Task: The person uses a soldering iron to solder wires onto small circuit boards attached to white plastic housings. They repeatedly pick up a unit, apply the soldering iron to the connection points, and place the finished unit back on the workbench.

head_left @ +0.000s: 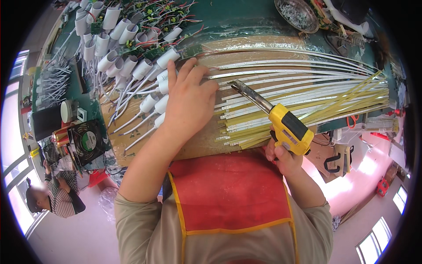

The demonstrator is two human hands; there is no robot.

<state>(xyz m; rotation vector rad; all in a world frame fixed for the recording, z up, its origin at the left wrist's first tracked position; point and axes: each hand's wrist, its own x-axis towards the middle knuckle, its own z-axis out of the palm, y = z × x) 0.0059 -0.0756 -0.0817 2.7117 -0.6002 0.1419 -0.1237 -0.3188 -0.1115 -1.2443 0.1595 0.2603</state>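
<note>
My left hand [191, 99] is palm down over the near ends of several white cylindrical housings with cables. Its fingers are apart, and the outermost touches or almost touches a white housing [168, 57]. Whether anything lies beneath the palm is hidden. In my right hand [285, 159] is a yellow and black soldering gun [290, 128], gripped by its handle. Its metal barrel slants up to the left, with the dark tip above the left ends of long, narrow white LED strips [281, 83]. Yellowish strips [347, 100] lie among the white ones.
More white housings [110, 18] and small circuit boards with wires [154, 11] are heaped at the far left. A metal dish [297, 15] of shavings stands at the far right. Near the left edge is a black fan [88, 140]. Another person [55, 193] sits beyond it.
</note>
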